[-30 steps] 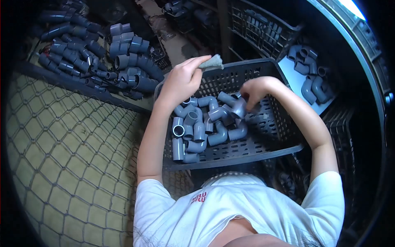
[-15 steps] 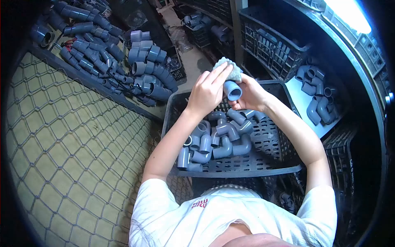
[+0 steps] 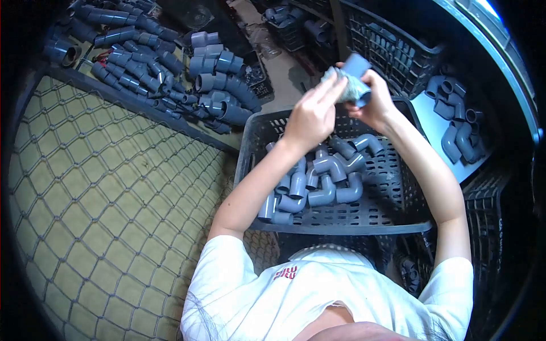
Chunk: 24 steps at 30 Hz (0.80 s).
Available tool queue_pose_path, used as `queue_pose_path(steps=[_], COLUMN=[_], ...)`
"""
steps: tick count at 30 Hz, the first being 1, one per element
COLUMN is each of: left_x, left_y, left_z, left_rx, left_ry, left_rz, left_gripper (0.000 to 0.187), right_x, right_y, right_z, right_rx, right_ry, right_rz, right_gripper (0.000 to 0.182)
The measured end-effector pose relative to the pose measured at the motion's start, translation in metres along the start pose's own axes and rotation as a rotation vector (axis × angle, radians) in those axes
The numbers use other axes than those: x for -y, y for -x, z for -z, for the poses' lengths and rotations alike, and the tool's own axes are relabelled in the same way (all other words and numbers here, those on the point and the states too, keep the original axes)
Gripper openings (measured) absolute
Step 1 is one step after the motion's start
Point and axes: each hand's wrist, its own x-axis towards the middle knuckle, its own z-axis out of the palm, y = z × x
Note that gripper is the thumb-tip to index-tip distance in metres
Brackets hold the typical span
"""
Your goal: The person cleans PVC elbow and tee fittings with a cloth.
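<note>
My right hand [image 3: 377,98] is wrapped round a grey pipe fitting [image 3: 356,65], holding it above the far rim of a black crate [image 3: 341,229]. A pale cloth [image 3: 351,88] lies against the fitting, pressed there by the fingers of my left hand [image 3: 314,112]. Part of the cloth hides the fitting's middle. Below my hands, several grey elbow fittings [image 3: 322,191] rest in the crate, mostly in its left and middle part.
Many grey fittings [image 3: 219,82] lie piled at the upper left, behind a wire mesh [image 3: 114,193]. More elbows [image 3: 452,142] sit on a white surface [image 3: 427,116] at the right. Another black crate [image 3: 392,45] stands beyond my hands.
Both hands have moved up and to the right with the fitting and cloth. The fitting has turned, and its far end now shows above the cloth. The whole view has shifted slightly.
</note>
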Motion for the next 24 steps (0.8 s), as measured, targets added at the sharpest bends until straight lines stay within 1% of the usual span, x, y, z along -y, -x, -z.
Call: queue_pose_path(steps=[2, 3, 4, 6, 8, 10, 11, 12, 13, 15, 16, 17, 18, 19, 20, 22, 23, 24], left_x=[-0.001, -0.003, -0.003, 0.001, 0.005, 0.006, 0.008, 0.004, -0.001, -0.006, -0.005, -0.003, 0.000, 0.003, 0.006, 0.005, 0.003, 0.000], left_y=[0.015, 0.015, 0.012, 0.001, 0.000, 0.003, 0.010, 0.015, 0.020, 0.018, 0.012, 0.009, 0.007, 0.007, 0.006, 0.012, 0.016, 0.020], left_z=[-0.008, -0.010, -0.012, -0.012, -0.007, -0.003, -0.003, -0.002, -0.003, -0.005, -0.005, -0.005, -0.005, -0.004, -0.002, -0.002, -0.003, -0.006], left_rx=[0.070, 0.065, 0.062, -0.101, -0.101, -0.028, 0.014, 0.010, 0.032, 0.049, 0.001, -0.045, -0.042, -0.057, -0.071, -0.020, 0.016, 0.052], left_ry=[-0.003, -0.002, -0.009, -0.004, 0.009, 0.117, 0.119, 0.092, 0.088, 0.090, 0.079, 0.067, 0.068, 0.130, 0.191, 0.183, 0.171, 0.160], left_rz=[-0.027, -0.017, -0.012, -0.023, 0.008, 0.106, 0.118, 0.081, 0.096, 0.111, 0.111, 0.111, 0.108, 0.149, 0.189, 0.188, 0.176, 0.165], left_gripper=[0.053, 0.052, 0.052, 0.051, 0.049, 0.050, 0.050, 0.051, 0.051, 0.051, 0.050, 0.050, 0.050, 0.050, 0.050, 0.049, 0.049, 0.049], right_x=[0.004, 0.005, 0.000, -0.011, -0.019, -0.019, -0.016, -0.008, -0.008, -0.005, -0.008, -0.014, -0.017, -0.019, -0.020, -0.019, -0.018, -0.014], right_y=[0.001, 0.005, 0.003, 0.002, 0.013, 0.014, 0.009, 0.008, 0.008, 0.011, 0.004, 0.004, 0.010, 0.016, 0.014, 0.004, -0.002, 0.006], right_z=[0.004, -0.001, 0.002, 0.002, -0.011, -0.009, 0.001, -0.002, -0.008, -0.023, 0.001, 0.006, -0.006, -0.024, -0.019, 0.002, 0.007, -0.008], right_rx=[-0.151, -0.185, -0.178, -0.039, -0.036, -0.045, -0.060, -0.137, -0.134, -0.271, -0.143, -0.103, -0.062, -0.174, -0.172, -0.105, -0.245, -0.274], right_ry=[0.010, 0.014, 0.016, -0.001, 0.084, 0.169, 0.118, 0.059, 0.059, 0.092, 0.108, 0.203, 0.296, 0.314, 0.309, 0.324, 0.270, 0.308], right_rz=[0.041, 0.017, 0.011, -0.301, -0.335, -0.290, -0.282, -0.231, -0.235, 0.040, -0.150, -0.203, -0.256, -0.245, -0.240, -0.184, -0.120, 0.016], right_gripper=[0.053, 0.046, 0.046, 0.040, 0.043, 0.041, 0.040, 0.042, 0.042, 0.038, 0.037, 0.037, 0.038, 0.038, 0.038, 0.039, 0.041, 0.044])
